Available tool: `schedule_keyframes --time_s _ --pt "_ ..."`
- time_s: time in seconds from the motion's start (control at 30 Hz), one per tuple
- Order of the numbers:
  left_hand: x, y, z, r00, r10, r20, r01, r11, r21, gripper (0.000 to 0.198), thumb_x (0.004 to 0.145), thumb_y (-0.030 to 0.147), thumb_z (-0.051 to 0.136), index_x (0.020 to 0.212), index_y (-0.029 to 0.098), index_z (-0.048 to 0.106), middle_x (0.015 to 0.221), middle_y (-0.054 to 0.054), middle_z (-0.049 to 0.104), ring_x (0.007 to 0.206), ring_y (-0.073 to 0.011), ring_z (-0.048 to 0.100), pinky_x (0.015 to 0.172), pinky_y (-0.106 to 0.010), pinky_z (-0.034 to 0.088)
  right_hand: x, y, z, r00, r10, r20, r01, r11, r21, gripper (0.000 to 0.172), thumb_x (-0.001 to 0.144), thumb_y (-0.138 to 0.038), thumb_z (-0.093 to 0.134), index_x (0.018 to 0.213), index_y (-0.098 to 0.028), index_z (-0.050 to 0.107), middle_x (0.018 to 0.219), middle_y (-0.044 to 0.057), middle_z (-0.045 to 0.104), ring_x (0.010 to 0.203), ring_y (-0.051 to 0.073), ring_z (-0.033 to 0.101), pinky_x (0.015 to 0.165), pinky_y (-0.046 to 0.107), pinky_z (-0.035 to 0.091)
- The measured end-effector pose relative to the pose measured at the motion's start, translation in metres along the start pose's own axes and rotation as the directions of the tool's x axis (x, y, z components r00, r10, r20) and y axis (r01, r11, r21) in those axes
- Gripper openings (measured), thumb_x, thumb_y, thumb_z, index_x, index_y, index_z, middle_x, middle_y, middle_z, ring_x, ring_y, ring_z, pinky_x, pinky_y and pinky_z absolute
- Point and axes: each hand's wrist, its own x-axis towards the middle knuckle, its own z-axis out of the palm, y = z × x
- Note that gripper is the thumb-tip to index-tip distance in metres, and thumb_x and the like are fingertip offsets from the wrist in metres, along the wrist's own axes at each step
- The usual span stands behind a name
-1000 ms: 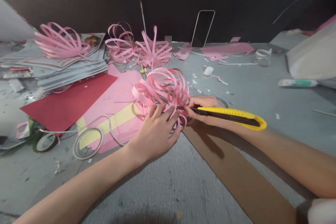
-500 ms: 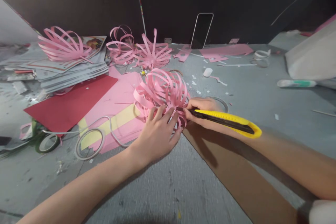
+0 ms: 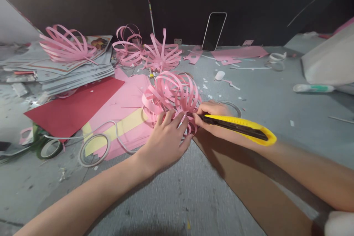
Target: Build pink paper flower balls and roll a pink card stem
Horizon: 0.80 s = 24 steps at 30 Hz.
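A pink paper-strip flower [image 3: 182, 88] made of curled loops lies in the middle of the table. My left hand [image 3: 171, 132] is closed over its near side, with bent fingers holding the loops down; the thumb and some fingertips are partly hidden. In my right hand [image 3: 211, 112] is a yellow and black utility knife [image 3: 240, 127], its handle slanting back over the wrist. The knife's front end points left into the flower's centre, near the left fingertips. How far the blade reaches is hard to see. Brown cardboard [image 3: 249, 188] lies under my right forearm.
More pink paper-strip flowers [image 3: 163, 53] stand at the back, one on stacked papers [image 3: 80, 79]. Red paper [image 3: 74, 107], pink sheets [image 3: 129, 92] and tape rolls [image 3: 94, 150] lie left. A phone [image 3: 214, 31] leans on the dark back panel; paper scraps are scattered about.
The view has shifted very slightly. Both hands, the utility knife and the pink flower keep nearly the same places.
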Motion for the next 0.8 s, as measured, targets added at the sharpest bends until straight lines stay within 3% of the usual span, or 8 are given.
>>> schedule_keyframes --time_s 0.4,0.57,0.7,0.8 --pt "-0.001 -0.002 0.001 1.000 0.006 -0.004 -0.006 1.000 -0.012 0.047 0.113 0.040 0.042 0.148 0.016 0.062 0.154 -0.015 0.062 0.142 -0.0391 0.049 0.119 -0.059 0.038 0.000 0.000 0.001 0.999 0.039 -0.020 -0.039 0.999 0.000 0.029 0.102 -0.034 0.065 0.076 -0.024 0.058 0.070 -0.001 0.063 0.070 0.017 0.054 0.068 0.032 0.038" --pt "-0.003 -0.001 0.000 1.000 0.010 0.006 -0.010 1.000 0.008 0.049 0.113 0.043 0.041 0.148 0.015 0.061 0.157 -0.016 0.060 0.141 -0.0393 0.050 0.118 -0.060 0.038 0.002 -0.008 -0.009 0.999 0.019 -0.044 -0.020 1.000 -0.003 0.034 0.105 -0.039 0.063 0.075 -0.025 0.056 0.070 -0.001 0.062 0.069 0.018 0.053 0.073 0.035 0.042" --pt "-0.005 0.001 0.001 1.000 0.008 0.015 -0.008 1.000 0.027 0.050 0.113 0.042 0.041 0.148 0.012 0.060 0.157 -0.017 0.060 0.142 -0.0399 0.049 0.119 -0.060 0.036 0.004 -0.015 -0.015 0.994 -0.033 -0.105 0.034 0.999 0.009 0.035 0.106 -0.044 0.062 0.077 -0.026 0.055 0.073 0.000 0.061 0.073 0.020 0.055 0.077 0.038 0.043" --pt "-0.005 0.002 0.003 1.000 0.013 0.010 -0.014 0.999 0.037 0.049 0.112 0.041 0.041 0.146 0.011 0.060 0.157 -0.019 0.060 0.141 -0.0397 0.050 0.119 -0.059 0.037 0.006 -0.014 -0.014 0.990 -0.118 -0.078 0.117 0.993 -0.026 0.033 0.108 -0.044 0.061 0.080 -0.027 0.059 0.074 0.001 0.061 0.077 0.022 0.057 0.081 0.040 0.042"
